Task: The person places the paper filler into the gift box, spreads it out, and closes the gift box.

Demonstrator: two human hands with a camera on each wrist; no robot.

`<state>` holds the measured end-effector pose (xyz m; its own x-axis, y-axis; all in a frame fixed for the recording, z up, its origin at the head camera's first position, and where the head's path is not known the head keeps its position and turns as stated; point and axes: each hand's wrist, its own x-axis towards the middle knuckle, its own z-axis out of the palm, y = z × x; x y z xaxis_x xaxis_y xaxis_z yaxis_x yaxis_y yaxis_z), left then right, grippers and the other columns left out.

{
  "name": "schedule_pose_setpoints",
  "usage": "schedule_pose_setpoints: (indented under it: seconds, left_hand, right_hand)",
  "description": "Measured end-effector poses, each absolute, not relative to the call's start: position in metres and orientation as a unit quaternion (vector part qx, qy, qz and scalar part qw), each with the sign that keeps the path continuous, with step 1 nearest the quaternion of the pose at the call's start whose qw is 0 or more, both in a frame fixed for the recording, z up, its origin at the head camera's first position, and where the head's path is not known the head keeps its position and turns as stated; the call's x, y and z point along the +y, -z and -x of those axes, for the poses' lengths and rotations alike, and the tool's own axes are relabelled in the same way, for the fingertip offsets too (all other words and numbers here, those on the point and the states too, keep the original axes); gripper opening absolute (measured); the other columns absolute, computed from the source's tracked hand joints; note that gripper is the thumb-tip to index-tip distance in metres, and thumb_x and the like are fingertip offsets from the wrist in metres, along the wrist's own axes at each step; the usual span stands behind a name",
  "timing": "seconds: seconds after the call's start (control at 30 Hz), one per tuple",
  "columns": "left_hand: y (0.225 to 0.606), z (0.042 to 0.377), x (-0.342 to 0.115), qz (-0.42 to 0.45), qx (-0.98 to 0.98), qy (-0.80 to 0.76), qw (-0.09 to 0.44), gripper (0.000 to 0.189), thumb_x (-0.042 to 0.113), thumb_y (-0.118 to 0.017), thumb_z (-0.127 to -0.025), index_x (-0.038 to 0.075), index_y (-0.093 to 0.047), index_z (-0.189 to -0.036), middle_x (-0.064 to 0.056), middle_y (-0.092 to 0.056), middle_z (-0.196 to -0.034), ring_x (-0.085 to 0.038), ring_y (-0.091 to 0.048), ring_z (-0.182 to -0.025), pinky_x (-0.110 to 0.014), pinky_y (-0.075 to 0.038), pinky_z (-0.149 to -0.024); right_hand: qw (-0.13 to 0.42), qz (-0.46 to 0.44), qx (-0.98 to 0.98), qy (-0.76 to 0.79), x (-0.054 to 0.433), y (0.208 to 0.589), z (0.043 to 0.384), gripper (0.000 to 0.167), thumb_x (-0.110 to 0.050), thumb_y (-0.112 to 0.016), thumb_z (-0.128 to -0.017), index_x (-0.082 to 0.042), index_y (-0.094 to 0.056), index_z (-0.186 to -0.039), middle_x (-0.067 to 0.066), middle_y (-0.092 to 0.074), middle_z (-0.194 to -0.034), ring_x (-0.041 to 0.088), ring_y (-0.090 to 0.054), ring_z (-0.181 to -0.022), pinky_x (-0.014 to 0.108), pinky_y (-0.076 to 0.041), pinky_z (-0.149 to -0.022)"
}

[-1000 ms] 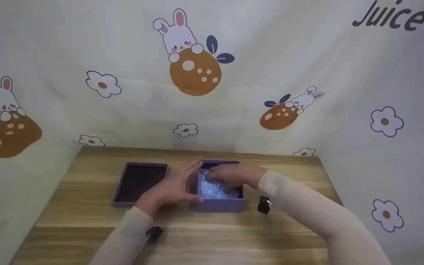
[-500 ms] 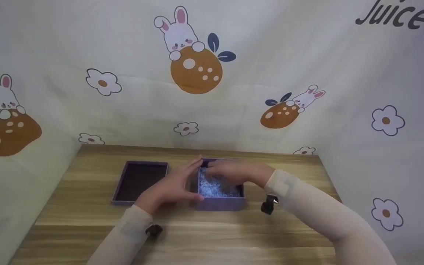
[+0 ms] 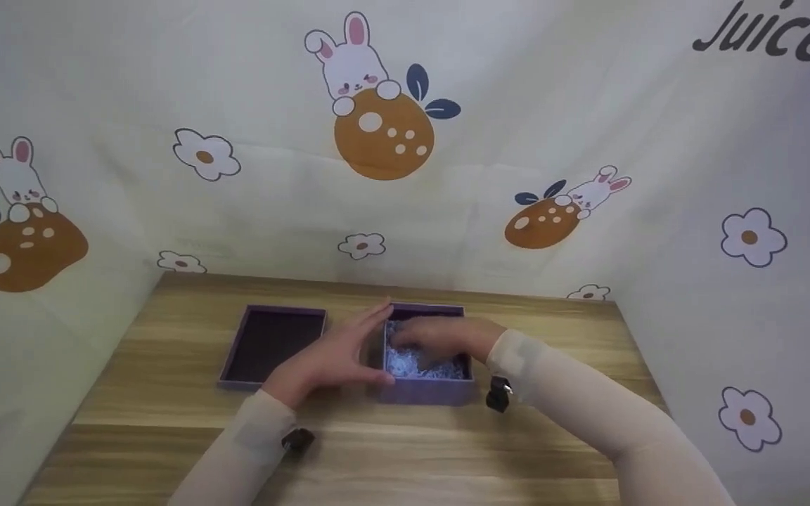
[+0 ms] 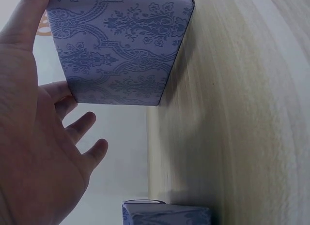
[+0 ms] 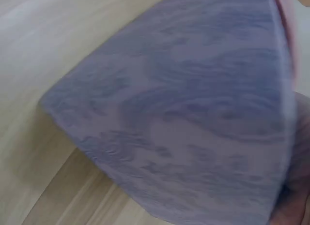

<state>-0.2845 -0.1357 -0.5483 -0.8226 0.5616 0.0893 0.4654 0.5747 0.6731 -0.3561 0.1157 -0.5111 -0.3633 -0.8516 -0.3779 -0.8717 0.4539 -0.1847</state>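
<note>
A purple box [image 3: 427, 392] with a damask pattern stands without its lid on the table, filled with shiny bluish-white shredded filler [image 3: 402, 363]. My left hand [image 3: 328, 357] spans its left side, thumb at the near corner and fingers at the far corner. In the left wrist view, the last fingers hang free beside the patterned box wall [image 4: 121, 51]. Inside the box, my right hand [image 3: 444, 334] presses down into the filler, its fingertips partly hidden. The right wrist view is blurred and mostly filled by the outer box wall [image 5: 184, 113].
A shallow purple lid [image 3: 273, 344] with a dark inside lies open side up to the left, partly behind my left hand. The wood-grain table [image 3: 370, 450] ends at a printed cloth backdrop [image 3: 271, 211] at the back and sides.
My right hand shifted slightly right and toward the box's far side, then came back toward the left over the filler. My left hand and the box stay in place; the view shifts a little.
</note>
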Motion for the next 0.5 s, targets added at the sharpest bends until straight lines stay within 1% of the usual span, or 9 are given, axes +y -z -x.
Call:
schedule_pose_setpoints:
  seconds: [0.1,0.17,0.23,0.3,0.4,0.43,0.5]
  left_hand:
    - [0.548,0.285,-0.135,-0.291,0.886,-0.355,0.067,0.129,0.077,-0.085,-0.08,0.025,-0.02,-0.179,0.008,-0.009,-0.186,-0.033,-0.019,-0.169,-0.063,-0.019,-0.133]
    - [0.547,0.285,-0.135,-0.288,0.887,-0.355,0.069,0.129,0.077,-0.086,-0.08,0.026,-0.02,-0.179,0.009,-0.009,-0.186,-0.031,-0.018,-0.169,-0.062,-0.019,-0.134]
    - [0.547,0.285,-0.135,-0.287,0.886,-0.358,0.07,0.129,0.077,-0.086,-0.08,0.027,-0.019,-0.179,0.009,-0.009,-0.186,-0.031,-0.018,-0.169,-0.062,-0.019,-0.134]
    - [0.547,0.285,-0.135,-0.288,0.885,-0.36,0.07,0.13,0.077,-0.086,-0.08,0.028,-0.018,-0.179,0.009,-0.009,-0.186,-0.032,-0.018,-0.169,-0.062,-0.02,-0.133]
    - [0.547,0.285,-0.135,-0.287,0.883,-0.364,0.07,0.13,0.077,-0.086,-0.079,0.03,-0.017,-0.179,0.01,-0.009,-0.186,-0.033,-0.018,-0.168,-0.065,-0.021,-0.132]
    - [0.547,0.284,-0.135,-0.286,0.884,-0.364,0.072,0.131,0.078,-0.086,-0.079,0.031,-0.017,-0.179,0.01,-0.009,-0.186,-0.032,-0.018,-0.169,-0.066,-0.02,-0.132]
    - [0.547,0.284,-0.135,-0.283,0.885,-0.362,0.073,0.131,0.079,-0.086,-0.078,0.032,-0.016,-0.179,0.009,-0.01,-0.186,-0.032,-0.018,-0.169,-0.067,-0.019,-0.132]
  right_hand:
    - [0.193,0.527,0.827,-0.037,0.116,0.511,0.351,0.046,-0.007,-0.082,-0.097,-0.011,-0.069,-0.142,0.01,-0.071,-0.144,0.027,-0.063,-0.138,0.04,-0.05,-0.12]
    - [0.192,0.528,0.827,-0.038,0.116,0.508,0.35,0.048,-0.007,-0.082,-0.098,-0.011,-0.069,-0.144,0.01,-0.069,-0.147,0.028,-0.061,-0.142,0.04,-0.048,-0.122]
    - [0.206,0.517,0.83,-0.028,0.118,0.5,0.349,0.049,-0.007,-0.082,-0.098,-0.011,-0.068,-0.146,0.01,-0.069,-0.148,0.027,-0.062,-0.141,0.04,-0.049,-0.121]
    - [0.22,0.503,0.836,-0.003,0.12,0.491,0.35,0.048,-0.007,-0.082,-0.098,-0.011,-0.07,-0.143,0.009,-0.07,-0.144,0.026,-0.064,-0.136,0.04,-0.051,-0.118]
    - [0.228,0.478,0.846,0.057,0.122,0.476,0.351,0.045,-0.014,-0.085,-0.097,-0.012,-0.072,-0.14,0.007,-0.071,-0.139,0.024,-0.066,-0.129,0.041,-0.055,-0.114]
    - [0.224,0.475,0.848,0.076,0.122,0.473,0.352,0.046,-0.017,-0.086,-0.097,-0.011,-0.072,-0.14,0.007,-0.071,-0.139,0.024,-0.065,-0.129,0.041,-0.055,-0.113]
    - [0.212,0.474,0.849,0.097,0.122,0.473,0.351,0.052,-0.024,-0.088,-0.097,-0.01,-0.07,-0.144,0.009,-0.068,-0.147,0.026,-0.063,-0.136,0.043,-0.052,-0.118]
